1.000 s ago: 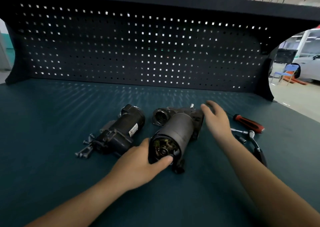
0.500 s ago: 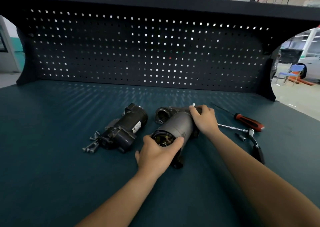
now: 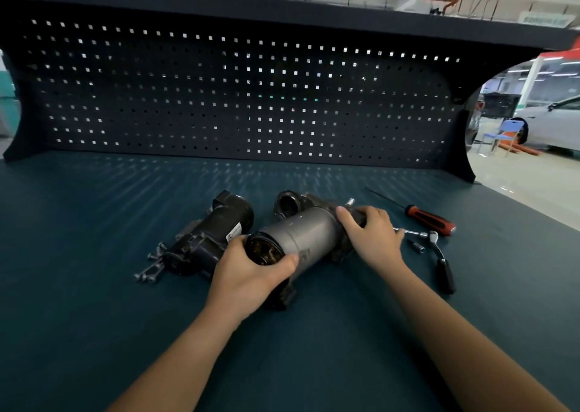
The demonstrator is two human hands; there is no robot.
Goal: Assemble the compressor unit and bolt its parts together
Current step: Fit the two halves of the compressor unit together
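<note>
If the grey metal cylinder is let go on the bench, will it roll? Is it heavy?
Probably heavy: the grey cylinder looks like metal, and the left hand and right hand both grip it. Its round body might roll on the flat bench, but the lumpy housing at its far end would likely stop it.

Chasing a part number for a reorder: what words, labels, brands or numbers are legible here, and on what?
No text is legible enough to quote.
White label on the black unit: round star emblem, print too small.
Dark marking on the grey cylinder: blurred.
Sign under the ceiling, right: blurred.
</note>
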